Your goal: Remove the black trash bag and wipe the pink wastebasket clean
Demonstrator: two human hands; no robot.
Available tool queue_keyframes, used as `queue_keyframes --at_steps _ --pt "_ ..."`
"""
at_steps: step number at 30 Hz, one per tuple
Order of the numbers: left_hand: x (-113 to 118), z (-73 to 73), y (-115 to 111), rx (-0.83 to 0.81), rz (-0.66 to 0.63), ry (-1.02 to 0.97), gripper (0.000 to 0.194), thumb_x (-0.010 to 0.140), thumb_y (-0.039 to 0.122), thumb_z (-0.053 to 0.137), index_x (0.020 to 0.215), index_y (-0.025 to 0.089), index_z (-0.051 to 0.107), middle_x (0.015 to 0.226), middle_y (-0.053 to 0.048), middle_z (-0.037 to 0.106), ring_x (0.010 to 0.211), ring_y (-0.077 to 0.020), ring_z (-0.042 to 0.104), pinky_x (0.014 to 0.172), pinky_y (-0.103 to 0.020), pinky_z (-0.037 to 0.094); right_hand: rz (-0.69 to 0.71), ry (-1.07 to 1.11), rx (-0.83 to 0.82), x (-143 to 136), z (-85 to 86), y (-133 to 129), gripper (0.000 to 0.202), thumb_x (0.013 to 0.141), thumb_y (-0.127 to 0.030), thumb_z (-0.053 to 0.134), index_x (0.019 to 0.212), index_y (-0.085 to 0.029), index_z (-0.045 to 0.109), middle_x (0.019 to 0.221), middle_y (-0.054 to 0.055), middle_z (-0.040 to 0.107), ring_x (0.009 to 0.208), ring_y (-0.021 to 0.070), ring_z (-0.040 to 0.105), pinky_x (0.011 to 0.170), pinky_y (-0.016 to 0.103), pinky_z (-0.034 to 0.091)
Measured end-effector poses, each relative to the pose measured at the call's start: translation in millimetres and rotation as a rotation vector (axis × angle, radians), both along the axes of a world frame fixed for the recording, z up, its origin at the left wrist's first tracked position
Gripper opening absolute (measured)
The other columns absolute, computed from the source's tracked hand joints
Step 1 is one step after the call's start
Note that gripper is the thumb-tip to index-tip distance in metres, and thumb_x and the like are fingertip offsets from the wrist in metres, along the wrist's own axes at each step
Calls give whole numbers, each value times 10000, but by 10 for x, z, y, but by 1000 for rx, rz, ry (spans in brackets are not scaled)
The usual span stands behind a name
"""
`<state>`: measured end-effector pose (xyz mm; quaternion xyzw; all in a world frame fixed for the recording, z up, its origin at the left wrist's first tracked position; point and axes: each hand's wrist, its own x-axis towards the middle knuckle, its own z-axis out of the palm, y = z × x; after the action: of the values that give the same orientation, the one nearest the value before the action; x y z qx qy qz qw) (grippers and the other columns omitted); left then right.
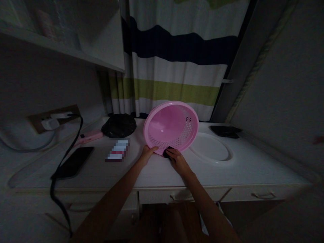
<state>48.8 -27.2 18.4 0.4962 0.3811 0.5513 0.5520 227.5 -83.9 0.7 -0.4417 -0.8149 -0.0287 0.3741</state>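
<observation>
Dim desk (157,175), pink basket (165,123) seemingly in left hand (147,154)

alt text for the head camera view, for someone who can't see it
Two bare hands, left and right, tilt a pink basket on a white desk; the right presses a black cloth to its rim. Phones and a black bag lie left, an oval white lid right.

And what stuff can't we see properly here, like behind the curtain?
All in the head view:
- Behind the curtain: the cloth hides it.
- The basket's outside bottom: its own tilted bowl hides it.
- The dark thing's full shape: the right hand covers part.
- Inside the black bag: its dark sides hide it.
- The screen's words: blurred into squares.
- The reddish thing: cut off by the right edge.
</observation>
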Motion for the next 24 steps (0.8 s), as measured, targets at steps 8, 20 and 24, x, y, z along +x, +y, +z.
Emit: queue_keyframes --at_steps 8,20,24 --pt "-12 5 -4 -10 55 -103 383 564 239 684 908 75 642 904 -116 677 779 -226 628 652 -327 524 -217 -19 83 70 -53 45 452 699 18 434 1078 -148 616 1105 107 603 1058 218 488 938 423 383" --pt "-15 -13 -13 13 19 -121 392 574 261 691 920 84 644 920 -107 673 811 -228 624 687 -330 517 -206 -47 78 -20 -26 38 389 767 -39 427 1095 -152 603 1096 103 609 1034 224 478 893 424 396" --pt "-1 3 -4 -31 32 -117 407 550 243 705 918 83 635 880 -98 677 767 -215 625 637 -309 521 -133 -52 73 -241 17 32 381 795 -83 431 1137 -170 573 1094 102 607 994 228 470 848 423 413"
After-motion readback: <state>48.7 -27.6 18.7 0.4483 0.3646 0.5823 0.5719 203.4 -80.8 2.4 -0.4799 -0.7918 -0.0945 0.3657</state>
